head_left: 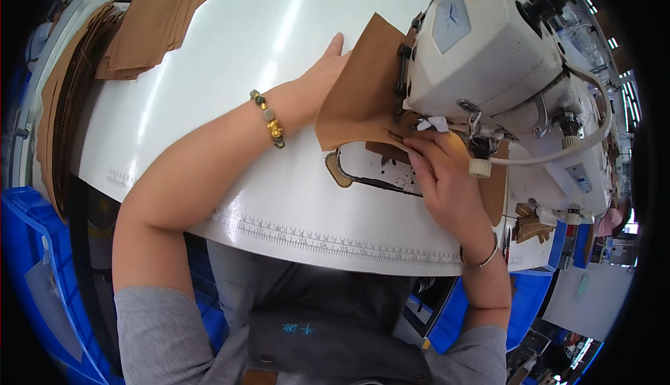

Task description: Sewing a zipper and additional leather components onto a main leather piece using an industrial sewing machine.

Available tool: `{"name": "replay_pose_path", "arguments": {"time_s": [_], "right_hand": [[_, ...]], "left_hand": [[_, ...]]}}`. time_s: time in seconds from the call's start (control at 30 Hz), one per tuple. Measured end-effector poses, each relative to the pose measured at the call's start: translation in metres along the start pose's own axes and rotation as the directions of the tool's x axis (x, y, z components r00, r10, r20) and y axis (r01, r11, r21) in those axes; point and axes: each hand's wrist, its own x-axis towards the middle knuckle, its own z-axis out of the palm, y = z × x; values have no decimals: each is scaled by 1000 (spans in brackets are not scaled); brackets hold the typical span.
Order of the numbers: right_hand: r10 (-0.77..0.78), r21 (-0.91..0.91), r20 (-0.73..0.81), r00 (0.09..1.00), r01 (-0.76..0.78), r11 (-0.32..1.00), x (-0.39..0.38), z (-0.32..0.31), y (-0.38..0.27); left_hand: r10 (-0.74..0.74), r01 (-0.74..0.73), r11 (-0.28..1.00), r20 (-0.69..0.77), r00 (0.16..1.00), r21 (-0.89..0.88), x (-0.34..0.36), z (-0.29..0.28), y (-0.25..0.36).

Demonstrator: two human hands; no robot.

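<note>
In the head view, nearest to us is our dark apron [328, 336] over grey sleeves, then the front edge of the white surface [230, 106] with its printed ruler strip. Our right hand [447, 176] lies flat, fingers extended and gripping nothing, pressing the near edge of a tan fabric piece [359, 99] just beside the needle area of the white sewing machine [488, 57]. Our left hand [324, 71], with a beaded bracelet at its wrist, rests open on the same piece's far side, steadying it. The piece sits partly under the machine head, so we judge the stitching as under way. A stack of tan pieces [160, 22] lies well apart at the far left, seemingly unsewn, so much appears left.
</note>
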Motion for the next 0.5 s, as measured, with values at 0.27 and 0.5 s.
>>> {"name": "replay_pose_path", "arguments": {"time_s": [0.27,0.5], "right_hand": [[-20,-80,74,997,25,997,-3,-9,-14],[-51,-138,96,994,64,988,-10,-6,-21]], "left_hand": [[-17,10,996,90,996,85,-7,-12,13],[-4,-10,985,79,997,170,-7,-27,22]]}}
